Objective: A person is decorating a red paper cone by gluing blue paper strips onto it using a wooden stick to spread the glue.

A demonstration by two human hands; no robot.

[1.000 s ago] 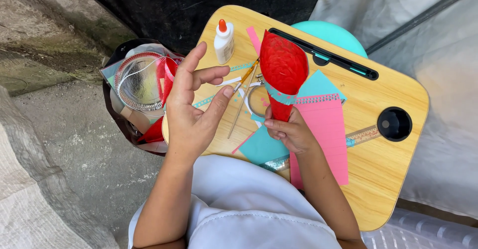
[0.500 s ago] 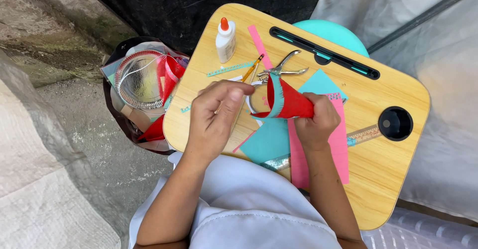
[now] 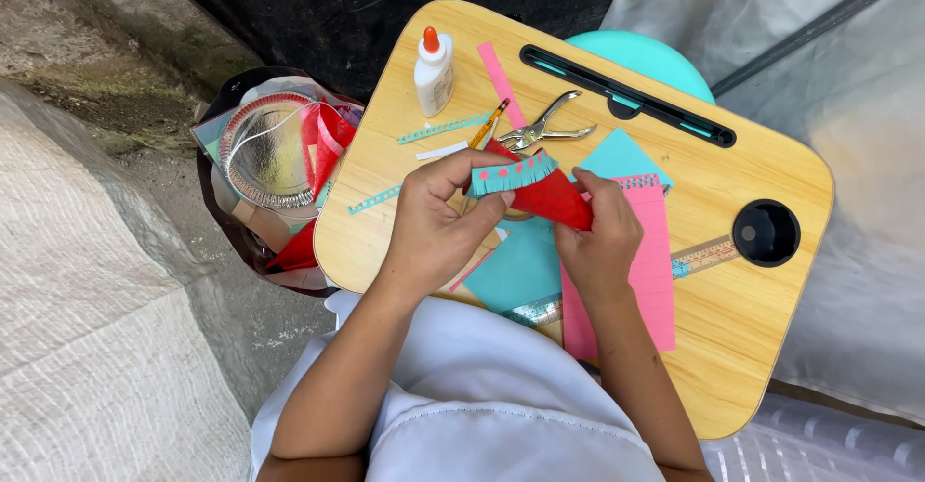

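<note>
Wooden lap desk point(image 3: 752, 338) — glue bottle point(image 3: 434, 73), ruler point(image 3: 703, 256)

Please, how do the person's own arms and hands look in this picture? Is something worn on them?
Both forearms are bare, with no sleeves over them. The left hand and the right hand wear no gloves; I see no rings, watch or bracelet. A white garment covers the body below the arms.
</note>
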